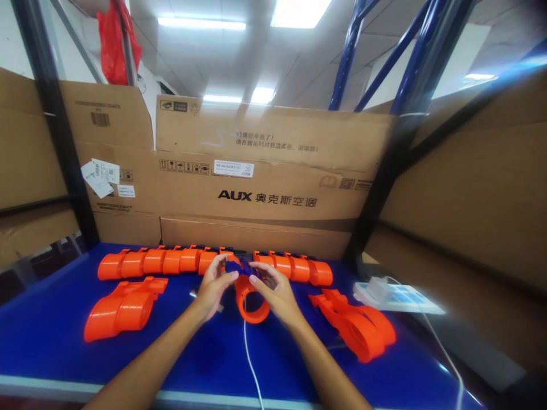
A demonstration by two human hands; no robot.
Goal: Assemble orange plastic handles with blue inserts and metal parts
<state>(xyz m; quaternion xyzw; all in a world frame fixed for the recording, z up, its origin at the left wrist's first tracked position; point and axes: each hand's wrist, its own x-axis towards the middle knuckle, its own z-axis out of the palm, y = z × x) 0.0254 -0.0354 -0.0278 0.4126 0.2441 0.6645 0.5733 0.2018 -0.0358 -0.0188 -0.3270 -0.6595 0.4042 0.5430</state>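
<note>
My left hand (215, 290) and my right hand (277, 293) are raised over the middle of a blue table, facing each other. Between them is an orange ring-shaped plastic part (257, 315) with a dark blue piece (239, 266) at its top. The fingers of my left hand pinch the left side of the dark blue piece. On the other side, my right thumb and fingers close on the top of the part, where ring and dark piece meet. A white cable (252, 364) runs from below the ring toward the front edge.
Rows of orange ring parts with dark tops (154, 262) line the back of the table (183, 376). More orange parts lie at left (122, 310) and right (356, 327). A white power strip (397, 297) sits at right. Cardboard panels (265, 222) and dark posts (380, 171) enclose the table.
</note>
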